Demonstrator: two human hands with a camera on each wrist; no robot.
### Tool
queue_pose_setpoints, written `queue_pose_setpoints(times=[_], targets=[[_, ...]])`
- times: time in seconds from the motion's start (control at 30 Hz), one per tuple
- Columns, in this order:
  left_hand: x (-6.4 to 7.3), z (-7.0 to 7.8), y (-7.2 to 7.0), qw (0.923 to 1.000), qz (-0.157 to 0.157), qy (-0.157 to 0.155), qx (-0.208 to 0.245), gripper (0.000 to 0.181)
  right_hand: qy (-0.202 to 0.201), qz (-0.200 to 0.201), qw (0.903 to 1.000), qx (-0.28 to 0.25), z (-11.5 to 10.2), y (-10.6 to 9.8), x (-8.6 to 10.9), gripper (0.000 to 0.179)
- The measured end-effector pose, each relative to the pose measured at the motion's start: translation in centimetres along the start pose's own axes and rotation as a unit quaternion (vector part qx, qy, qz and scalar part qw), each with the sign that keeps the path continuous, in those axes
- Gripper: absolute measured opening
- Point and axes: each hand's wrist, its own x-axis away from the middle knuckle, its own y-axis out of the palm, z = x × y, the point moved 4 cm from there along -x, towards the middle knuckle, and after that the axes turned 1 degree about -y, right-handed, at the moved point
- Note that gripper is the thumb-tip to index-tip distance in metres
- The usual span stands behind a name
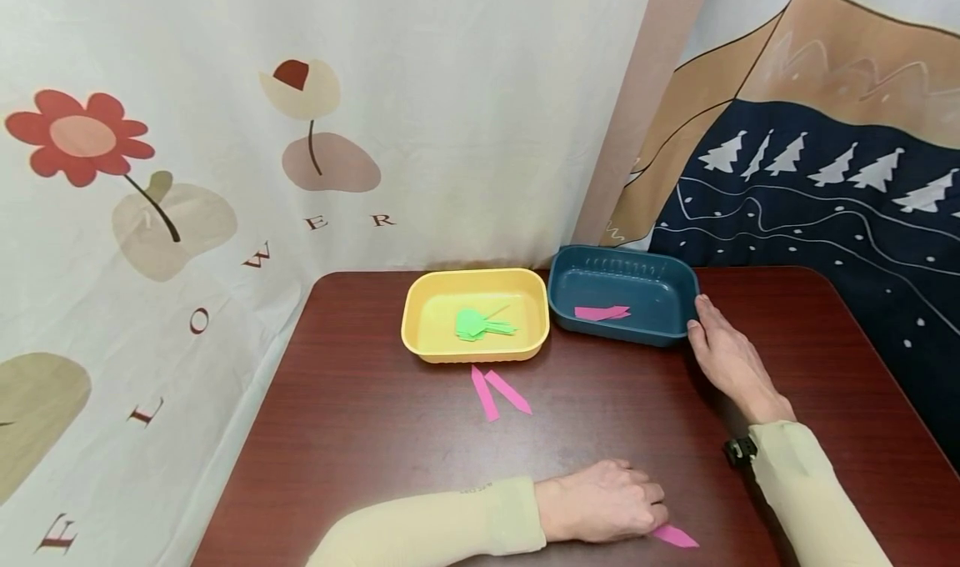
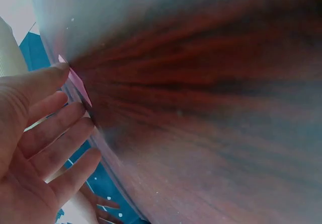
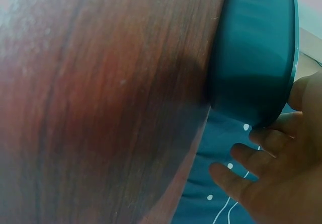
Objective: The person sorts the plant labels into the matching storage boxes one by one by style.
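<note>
My left hand [image 1: 606, 502] is low over the near part of the table, its fingertips at a pink paper strip [image 1: 677, 537] with one pointed end. In the left wrist view, the thumb touches this pink strip [image 2: 80, 86], with the other fingers loosely bent and spread beside it. Farther right, my right hand [image 1: 731, 358] rests against the right end of a dark blue tray [image 1: 626, 333], fingers mostly straight. Its fingertips meet the outer wall of the tray [image 3: 254, 58] in the right wrist view. Several pink strips [image 1: 600, 313] lie inside that tray.
Left of the blue tray stands a yellow tray [image 1: 427, 325], holding several green paper pieces [image 1: 480, 325]. Two more pink strips [image 1: 495, 396] lie on the brown table [image 1: 360, 434] before it. A printed curtain [image 1: 480, 117] hangs right behind the table's back edge.
</note>
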Motion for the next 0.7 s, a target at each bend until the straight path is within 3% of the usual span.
queue_pose_setpoints(times=[0.4, 0.7], targets=[[-0.13, -0.41, -0.28, 0.9999, -0.004, 0.007, -0.013, 0.016, 0.005, -0.001, 1.0000, -0.003, 0.02, 0.02, 0.00, 0.062], [-0.57, -0.15, -0.12, 0.9998, -0.003, -0.018, -0.011, 0.014, 0.004, 0.000, 1.0000, -0.004, -0.02, 0.03, 0.05, 0.062]])
